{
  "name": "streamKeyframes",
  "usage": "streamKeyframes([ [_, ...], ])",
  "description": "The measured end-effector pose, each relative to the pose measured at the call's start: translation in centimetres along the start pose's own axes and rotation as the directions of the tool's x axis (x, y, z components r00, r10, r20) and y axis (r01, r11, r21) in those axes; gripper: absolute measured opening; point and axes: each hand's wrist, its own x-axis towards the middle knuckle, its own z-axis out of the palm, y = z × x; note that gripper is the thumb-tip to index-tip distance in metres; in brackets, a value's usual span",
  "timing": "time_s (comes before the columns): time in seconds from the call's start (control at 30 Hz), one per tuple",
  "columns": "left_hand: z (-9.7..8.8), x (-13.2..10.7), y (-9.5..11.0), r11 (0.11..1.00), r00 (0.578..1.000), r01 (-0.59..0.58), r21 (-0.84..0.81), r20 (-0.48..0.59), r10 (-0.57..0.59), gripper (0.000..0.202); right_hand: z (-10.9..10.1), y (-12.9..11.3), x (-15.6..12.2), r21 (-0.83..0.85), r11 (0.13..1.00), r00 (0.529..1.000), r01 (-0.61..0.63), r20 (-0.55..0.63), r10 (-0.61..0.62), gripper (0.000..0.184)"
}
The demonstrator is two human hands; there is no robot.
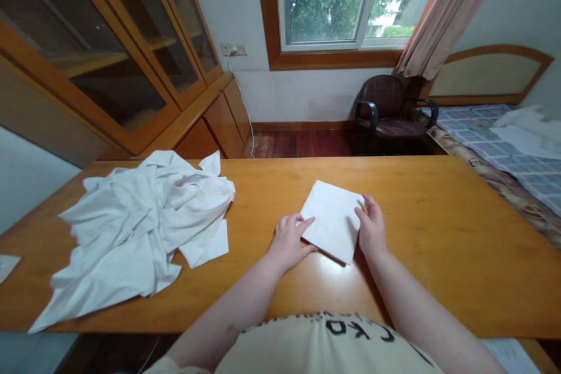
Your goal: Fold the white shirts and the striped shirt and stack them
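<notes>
A white, thin, book-like block (332,219) lies at an angle on the wooden table in front of me. Its top face is plain, and a darker edge shows along the near side. My left hand (291,241) grips its left side near the lower corner, the thumb resting over the top. On the opposite side, my right hand (371,225) holds the right edge between thumb and fingers. Parts of the fingers are hidden by the book.
A crumpled white cloth (144,216) covers the left of the wooden table (442,234). A white card (7,266) lies at the far left edge. Beyond are a glass-door cabinet (131,47), an office chair (388,105) and a bed (504,134).
</notes>
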Motion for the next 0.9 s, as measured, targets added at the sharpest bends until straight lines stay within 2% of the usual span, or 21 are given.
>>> streamKeyframes([
  [0.07, 0.3, 0.1, -0.3, 0.999, 1.0, 0.014, -0.046, -0.001, -0.014, 0.067, 0.1, -0.2, 0.0, 0.137, 0.986, 0.995, -0.096, 0.026, 0.093, 0.059],
  [0.1, 0.5, 0.1, -0.5, 0.996, 1.0, 0.023, -0.086, -0.011, -0.024, 0.063, 0.1, -0.4, 0.0, 0.165, 0.978, 0.99, -0.131, 0.082, 0.119, 0.06],
  [0.17, 0.9, 0.2, -1.0, 0.975, 0.998, 0.035, -0.222, -0.048, -0.047, 0.051, 0.1, -1.0, -0.2, 0.169, 0.975, 0.961, -0.141, 0.262, 0.094, 0.064],
  [0.2, 1.0, 0.3, -1.2, 0.945, 0.995, 0.045, -0.323, -0.071, -0.072, 0.046, 0.1, -1.3, -0.4, 0.161, 0.981, 0.928, -0.111, 0.37, 0.045, 0.068],
  [0.27, 1.4, 0.5, -1.8, 0.815, 0.975, 0.119, -0.567, -0.09, -0.204, 0.038, 0.4, -1.8, -1.1, 0.134, 0.991, 0.816, 0.003, 0.573, -0.08, 0.073],
  [0.33, 1.6, 0.9, -2.2, 0.633, 0.919, 0.231, -0.739, -0.048, -0.392, 0.035, 0.8, -2.1, -2.1, 0.036, 0.978, 0.68, 0.203, 0.713, -0.168, 0.064],
  [0.37, 1.6, 1.1, -2.3, 0.586, 0.881, 0.27, -0.764, -0.049, -0.47, 0.036, 1.0, -2.1, -2.5, -0.04, 0.945, 0.625, 0.324, 0.759, -0.182, 0.056],
  [0.4, 1.6, 1.2, -2.4, 0.591, 0.844, 0.294, -0.751, -0.086, -0.529, 0.041, 1.3, -2.2, -2.8, -0.119, 0.892, 0.588, 0.436, 0.788, -0.182, 0.049],
  [0.43, 1.5, 1.3, -2.5, 0.639, 0.81, 0.312, -0.704, -0.155, -0.566, 0.05, 1.5, -2.2, -3.1, -0.191, 0.83, 0.567, 0.525, 0.805, -0.174, 0.046],
  [0.5, 1.2, 1.5, -2.5, 0.756, 0.752, 0.357, -0.548, -0.312, -0.581, 0.076, 1.8, -2.2, -3.3, -0.276, 0.74, 0.553, 0.613, 0.819, -0.152, 0.043],
  [0.53, 0.9, 1.5, -2.5, 0.788, 0.727, 0.397, -0.471, -0.362, -0.583, 0.087, 1.9, -2.2, -3.2, -0.292, 0.728, 0.552, 0.621, 0.822, -0.141, 0.042],
  [0.63, 0.3, 1.6, -2.3, 0.801, 0.687, 0.509, -0.315, -0.412, -0.599, 0.111, 1.9, -2.2, -2.8, -0.293, 0.744, 0.555, 0.6, 0.823, -0.124, 0.038],
  [0.7, -0.1, 1.6, -2.3, 0.801, 0.667, 0.548, -0.241, -0.451, -0.593, 0.116, 1.8, -2.2, -2.5, -0.288, 0.757, 0.561, 0.586, 0.818, -0.123, 0.036],
  [0.77, -0.5, 1.6, -2.3, 0.813, 0.66, 0.56, -0.16, -0.507, -0.554, 0.113, 1.8, -2.3, -2.4, -0.285, 0.764, 0.564, 0.579, 0.817, -0.122, 0.035],
  [0.8, -0.8, 1.6, -2.4, 0.828, 0.672, 0.549, -0.113, -0.53, -0.518, 0.107, 1.7, -2.3, -2.4, -0.285, 0.764, 0.564, 0.578, 0.817, -0.122, 0.034],
  [0.83, -1.1, 1.6, -2.6, 0.848, 0.698, 0.526, -0.066, -0.536, -0.475, 0.098, 1.7, -2.4, -2.5, -0.287, 0.762, 0.562, 0.58, 0.818, -0.12, 0.035],
  [0.9, -1.7, 1.6, -3.4, 0.889, 0.761, 0.456, -0.037, -0.502, -0.411, 0.063, 1.7, -2.4, -2.7, -0.298, 0.747, 0.558, 0.594, 0.821, -0.116, 0.039],
])
